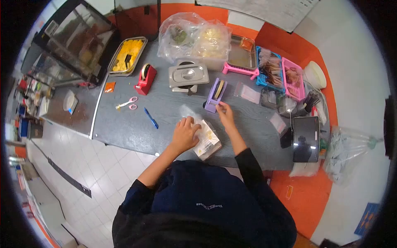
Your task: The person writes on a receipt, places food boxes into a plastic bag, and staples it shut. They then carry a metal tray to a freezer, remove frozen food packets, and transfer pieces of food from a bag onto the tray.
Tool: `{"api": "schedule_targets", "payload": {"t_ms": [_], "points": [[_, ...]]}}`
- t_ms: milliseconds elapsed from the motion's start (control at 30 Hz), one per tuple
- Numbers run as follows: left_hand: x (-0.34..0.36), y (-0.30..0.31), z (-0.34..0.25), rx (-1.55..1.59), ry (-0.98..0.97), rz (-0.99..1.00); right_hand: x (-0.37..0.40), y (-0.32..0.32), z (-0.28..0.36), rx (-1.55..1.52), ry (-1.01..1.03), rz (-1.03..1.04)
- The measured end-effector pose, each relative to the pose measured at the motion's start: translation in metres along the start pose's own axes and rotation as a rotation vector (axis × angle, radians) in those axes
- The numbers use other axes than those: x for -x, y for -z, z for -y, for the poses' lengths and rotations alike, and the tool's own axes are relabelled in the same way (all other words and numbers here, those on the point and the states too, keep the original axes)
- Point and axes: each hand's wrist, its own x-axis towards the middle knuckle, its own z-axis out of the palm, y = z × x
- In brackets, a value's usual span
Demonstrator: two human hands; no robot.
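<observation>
My left hand (pixel 185 133) is closed on the upper part of a clear plastic bag (pixel 189 112). Inside the bag is a flat pack with a white and yellow printed label (pixel 208 138), tilted near the table's front edge. The fingers of my right hand (pixel 226 117) are closed at the near end of a purple tape dispenser (pixel 214 96), which carries a roll of tape. Whether they also pinch a strip of tape is too small to tell.
A blue pen (pixel 151 118), pink-handled scissors (pixel 127 103) and a red tape dispenser (pixel 145 79) lie left. Behind are a lidded steel container (pixel 188 75) and a yellow-filled tray (pixel 127 56). To the right are a blue basket (pixel 269 68), a pink basket (pixel 293 78) and a tablet (pixel 306 138).
</observation>
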Motion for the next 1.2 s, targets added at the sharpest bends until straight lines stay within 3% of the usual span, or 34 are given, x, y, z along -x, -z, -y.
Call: {"api": "schedule_targets", "payload": {"t_ms": [67,133,167,233,267,333,367,433,467,533,567,633,767,800,833,900,1067,1133,1200], "points": [[-0.004,0.008,0.004,-0.327,-0.218,-0.070,-0.016,-0.013,-0.010,0.103,0.024,-0.097],[-0.001,0.014,0.005,-0.358,-0.269,-0.015,-0.020,-0.029,0.003,-0.242,-0.283,-0.176],[0.003,0.018,0.006,-0.377,-0.294,0.035,-0.013,-0.035,0.005,-0.257,-0.271,-0.191],[0.011,0.030,0.012,-0.366,-0.329,0.037,0.001,-0.048,-0.025,0.437,0.508,-0.648],[0.018,0.032,0.019,-0.324,-0.347,0.039,0.010,-0.052,-0.022,0.434,0.516,-0.663],[0.029,0.040,0.028,-0.260,-0.366,0.064,0.030,-0.058,-0.018,-0.141,0.042,-0.411],[0.033,0.041,0.034,-0.262,-0.374,0.069,0.028,-0.060,-0.014,-0.144,0.041,-0.419],[0.044,0.040,0.045,-0.099,-0.295,0.167,0.023,-0.064,-0.018,-0.670,-0.565,-0.147],[0.054,0.040,0.048,-0.106,-0.301,0.180,0.034,-0.068,-0.023,-0.685,-0.568,-0.154],[0.058,0.043,0.050,-0.099,-0.240,0.192,0.037,-0.074,-0.006,-0.268,-0.457,-0.394],[0.062,0.043,0.050,-0.089,-0.229,0.173,0.031,-0.070,0.005,-0.273,-0.442,-0.398],[0.068,0.045,0.046,-0.062,-0.166,0.165,0.025,-0.061,0.018,0.524,0.485,-0.947],[0.069,0.041,0.050,-0.060,-0.187,0.158,-0.010,-0.058,0.000,-0.168,-0.006,-0.575],[0.070,0.036,0.055,-0.055,-0.186,0.127,-0.020,-0.058,-0.028,-0.210,0.038,-0.583],[0.068,0.033,0.059,-0.052,-0.191,0.094,-0.013,-0.062,-0.026,-0.128,0.225,-0.630],[0.065,0.033,0.061,-0.015,-0.157,0.137,0.010,-0.070,-0.016,-0.018,0.383,-0.684],[0.050,0.035,0.056,0.012,-0.198,0.157,0.035,-0.080,-0.025,-0.091,0.158,-0.715],[0.047,0.038,0.054,-0.005,-0.230,0.241,0.032,-0.088,-0.053,-0.369,-0.106,-0.632],[0.044,0.044,0.046,0.005,-0.259,0.261,0.046,-0.078,-0.036,-0.369,-0.037,-0.595]]}}
